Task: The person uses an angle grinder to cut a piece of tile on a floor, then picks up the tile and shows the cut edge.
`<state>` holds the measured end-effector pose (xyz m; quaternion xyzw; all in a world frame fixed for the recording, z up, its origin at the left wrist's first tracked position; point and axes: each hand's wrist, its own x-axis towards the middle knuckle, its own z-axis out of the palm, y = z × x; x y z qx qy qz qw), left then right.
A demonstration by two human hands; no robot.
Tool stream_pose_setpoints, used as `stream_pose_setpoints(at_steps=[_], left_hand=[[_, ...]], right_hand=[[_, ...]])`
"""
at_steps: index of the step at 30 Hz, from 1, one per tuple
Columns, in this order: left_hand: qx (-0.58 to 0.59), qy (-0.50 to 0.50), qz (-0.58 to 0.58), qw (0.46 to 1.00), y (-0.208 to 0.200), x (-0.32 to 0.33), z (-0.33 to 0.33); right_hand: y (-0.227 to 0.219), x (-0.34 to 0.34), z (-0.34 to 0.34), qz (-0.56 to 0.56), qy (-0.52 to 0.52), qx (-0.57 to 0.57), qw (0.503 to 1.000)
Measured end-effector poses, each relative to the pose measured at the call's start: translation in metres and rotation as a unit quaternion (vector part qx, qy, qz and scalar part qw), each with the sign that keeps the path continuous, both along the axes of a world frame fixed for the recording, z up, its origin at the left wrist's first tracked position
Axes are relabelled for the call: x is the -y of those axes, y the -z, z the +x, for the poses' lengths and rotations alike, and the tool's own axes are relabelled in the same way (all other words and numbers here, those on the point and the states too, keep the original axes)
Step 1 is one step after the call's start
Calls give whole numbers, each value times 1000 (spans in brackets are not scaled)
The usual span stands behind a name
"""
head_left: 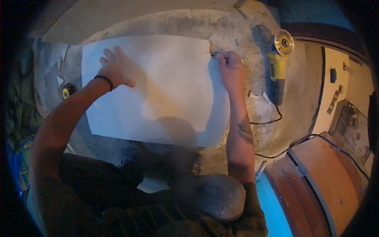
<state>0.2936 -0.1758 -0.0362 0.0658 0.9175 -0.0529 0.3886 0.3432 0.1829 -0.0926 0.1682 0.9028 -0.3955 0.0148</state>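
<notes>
Both hands (left hand [114, 69] flat, right hand [231, 69] pinching) on white tile [166, 87].

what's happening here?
A person kneels over a large white tile lying on a dusty floor. The left hand presses flat on the tile's upper left. The right hand sits at the upper right corner, fingers pinched on something small, too small to tell. A yellow angle grinder lies to the right, a tape measure to the left.
</notes>
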Motion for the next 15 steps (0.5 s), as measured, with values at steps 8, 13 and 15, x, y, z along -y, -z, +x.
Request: stream_pose_setpoints(at_steps=[8,13,15], left_hand=[[-95,39,65,993,19,18,7],[-112,12,77,991,21,26,12],[-69,17,54,996,14,17,8]], right_hand=[[13,-28,5,-6,41,6,999],[-3,-1,1,-10,-4,-6,1000],[-6,1,0,-11,-1,10,1000]])
